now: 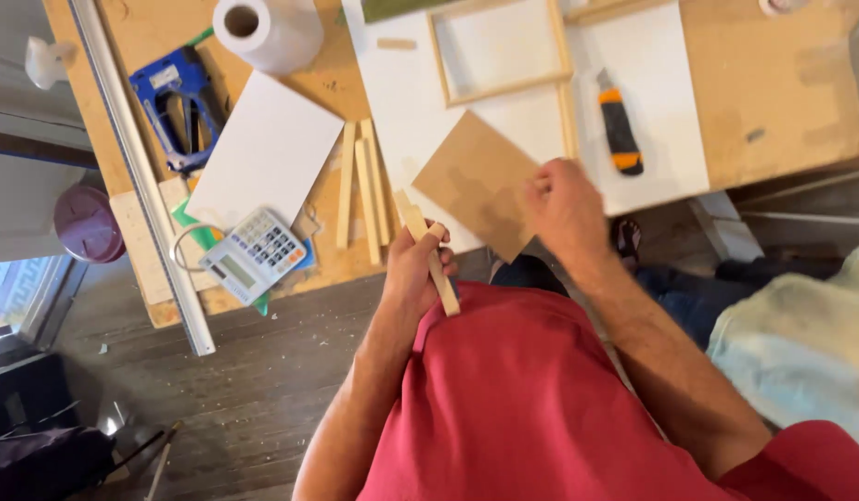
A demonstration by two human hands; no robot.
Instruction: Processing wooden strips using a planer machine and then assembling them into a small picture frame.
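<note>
While the left hand (413,269) is grasping a thin pale wooden strip (429,252), its fingers are wrapping it. The right hand (565,209) is pinching a brown square cardboard sheet (476,181).

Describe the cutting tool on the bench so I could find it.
Start at the white sheet on the wooden workbench. Right of the wooden frame lies a utility knife, the only black-and-orange thing there.

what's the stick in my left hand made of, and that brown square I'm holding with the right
The stick in your left hand looks like bare pale wood, unpainted and matte. The brown square under your right hand looks like hardboard or thick card: flat, even tan, no visible grain.
</note>
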